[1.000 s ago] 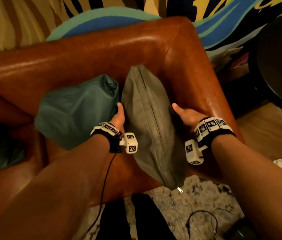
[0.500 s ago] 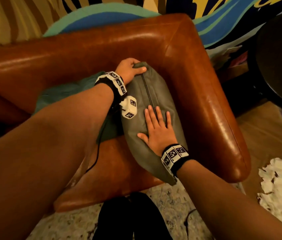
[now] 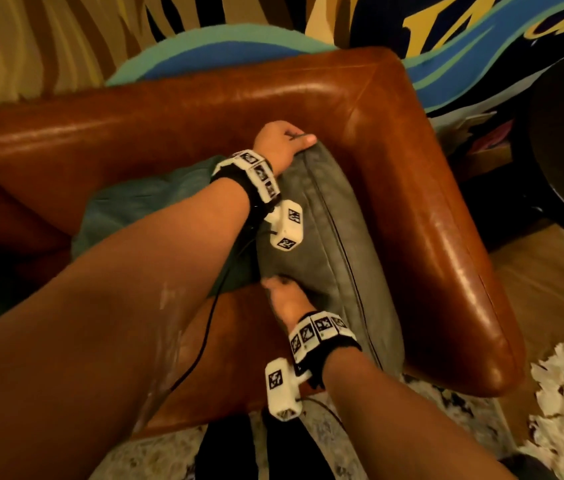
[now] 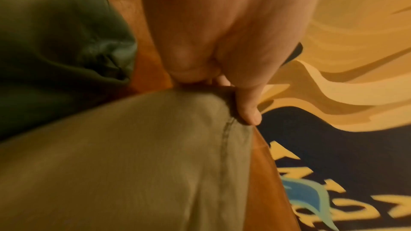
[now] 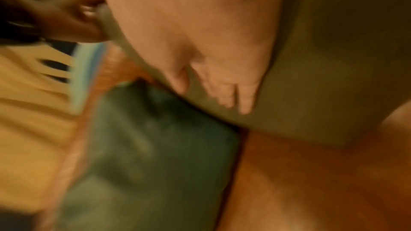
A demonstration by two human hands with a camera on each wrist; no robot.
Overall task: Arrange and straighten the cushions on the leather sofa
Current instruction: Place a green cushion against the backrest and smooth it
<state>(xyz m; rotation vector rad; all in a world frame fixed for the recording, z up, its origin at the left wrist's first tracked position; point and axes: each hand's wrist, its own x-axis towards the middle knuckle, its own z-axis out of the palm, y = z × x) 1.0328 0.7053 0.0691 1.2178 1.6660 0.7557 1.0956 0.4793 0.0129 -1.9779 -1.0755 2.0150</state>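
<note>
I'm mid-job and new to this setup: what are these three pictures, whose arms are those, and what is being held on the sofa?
No machine here: a person's bare arms with marker bands and a small camera on each wrist. The big picture comes from a head camera looking down; the other two look along each hand. On the brown leather sofa a grey cushion stands against the armrest, with a teal cushion beside it. The left hand grips the grey cushion's far top corner. The right hand lies on its near side, fingers fairly straight; that view is blurred.
</note>
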